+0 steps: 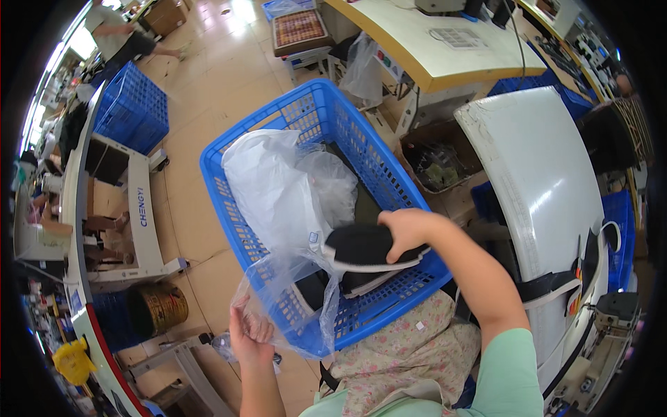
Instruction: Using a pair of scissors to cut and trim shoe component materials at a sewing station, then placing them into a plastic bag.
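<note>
Black fabric pieces (361, 244) with a pale edge are gripped in a stack by my right hand (408, 233), thumb on top. They are held over the near right part of a blue plastic basket (375, 142). My left hand (251, 332) is closed on the edge of a clear plastic bag (323, 309), outside the basket's near left corner. The clear bag drapes over the rim. A white plastic bag (267, 184) and crumpled clear film fill the basket's left side. More dark pieces (313, 288) lie beneath, partly hidden.
Beyond the basket stands a white-topped workbench (458, 52) with a yellow edge. A white curved table (535, 160) borders my right, and a cardboard box (441, 156) sits beside the basket. At left are blue crates (132, 108) and a bin (163, 306). Another person (114, 35) is far left.
</note>
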A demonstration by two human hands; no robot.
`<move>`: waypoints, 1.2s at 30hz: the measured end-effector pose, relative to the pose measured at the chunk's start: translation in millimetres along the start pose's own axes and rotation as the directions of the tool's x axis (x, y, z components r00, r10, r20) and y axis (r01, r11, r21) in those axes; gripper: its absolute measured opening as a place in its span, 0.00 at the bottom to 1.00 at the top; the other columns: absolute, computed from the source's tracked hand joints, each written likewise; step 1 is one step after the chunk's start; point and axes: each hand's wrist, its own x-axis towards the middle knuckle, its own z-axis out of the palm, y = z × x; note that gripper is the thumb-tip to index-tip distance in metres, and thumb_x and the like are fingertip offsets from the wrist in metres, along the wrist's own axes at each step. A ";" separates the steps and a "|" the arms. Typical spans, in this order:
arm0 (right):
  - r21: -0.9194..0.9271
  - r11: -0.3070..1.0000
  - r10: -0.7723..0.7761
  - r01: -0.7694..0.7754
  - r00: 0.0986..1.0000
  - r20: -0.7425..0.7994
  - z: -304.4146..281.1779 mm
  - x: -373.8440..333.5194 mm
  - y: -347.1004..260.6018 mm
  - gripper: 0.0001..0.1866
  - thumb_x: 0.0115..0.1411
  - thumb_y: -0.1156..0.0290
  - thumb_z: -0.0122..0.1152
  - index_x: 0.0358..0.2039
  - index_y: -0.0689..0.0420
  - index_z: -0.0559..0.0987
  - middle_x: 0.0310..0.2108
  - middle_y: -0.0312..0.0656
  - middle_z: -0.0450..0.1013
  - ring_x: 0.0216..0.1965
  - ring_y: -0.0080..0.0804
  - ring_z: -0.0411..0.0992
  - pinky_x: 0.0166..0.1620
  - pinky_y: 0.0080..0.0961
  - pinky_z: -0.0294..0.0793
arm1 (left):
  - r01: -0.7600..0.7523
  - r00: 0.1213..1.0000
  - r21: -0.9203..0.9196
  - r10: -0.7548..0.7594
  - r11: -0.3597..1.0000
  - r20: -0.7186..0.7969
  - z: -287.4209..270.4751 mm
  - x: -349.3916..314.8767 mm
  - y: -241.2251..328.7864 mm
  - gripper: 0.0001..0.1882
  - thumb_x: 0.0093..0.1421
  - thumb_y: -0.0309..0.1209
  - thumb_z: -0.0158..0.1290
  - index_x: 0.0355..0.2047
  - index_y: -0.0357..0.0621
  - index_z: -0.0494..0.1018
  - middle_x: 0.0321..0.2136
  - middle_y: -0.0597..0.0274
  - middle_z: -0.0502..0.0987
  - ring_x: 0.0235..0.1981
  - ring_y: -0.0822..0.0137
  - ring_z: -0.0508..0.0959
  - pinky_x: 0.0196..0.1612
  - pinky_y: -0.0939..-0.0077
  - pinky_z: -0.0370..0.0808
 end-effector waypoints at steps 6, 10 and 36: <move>0.809 0.526 -0.349 0.261 0.934 -0.075 -31.1 -81.5 -41.1 0.38 0.32 0.69 0.74 0.47 0.64 0.69 0.40 0.42 0.72 0.42 0.27 0.68 0.47 0.23 0.67 | -0.003 0.995 0.092 -0.007 0.996 0.104 15.0 -3.2 -16.9 0.26 0.64 0.50 0.36 0.52 0.43 0.64 0.09 0.72 0.55 0.10 0.78 0.55 0.14 0.83 0.51; 0.773 0.620 -0.351 0.137 0.929 0.117 11.9 -78.5 -66.1 0.37 0.35 0.65 0.73 0.46 0.66 0.68 0.41 0.44 0.71 0.42 0.29 0.69 0.47 0.23 0.67 | -0.047 0.981 0.178 0.012 0.983 0.192 20.3 -5.1 -29.2 0.27 0.65 0.48 0.35 0.55 0.40 0.61 0.11 0.69 0.59 0.11 0.78 0.56 0.16 0.84 0.54; 0.836 0.243 0.153 -0.492 0.871 0.467 134.0 38.9 -90.7 0.29 0.44 0.52 0.67 0.42 0.59 0.75 0.39 0.44 0.74 0.40 0.30 0.72 0.44 0.28 0.71 | -0.410 0.829 0.851 -0.254 0.328 0.498 15.9 -49.8 -59.9 0.21 0.63 0.41 0.41 0.57 0.56 0.62 0.19 0.55 0.72 0.22 0.60 0.74 0.29 0.72 0.70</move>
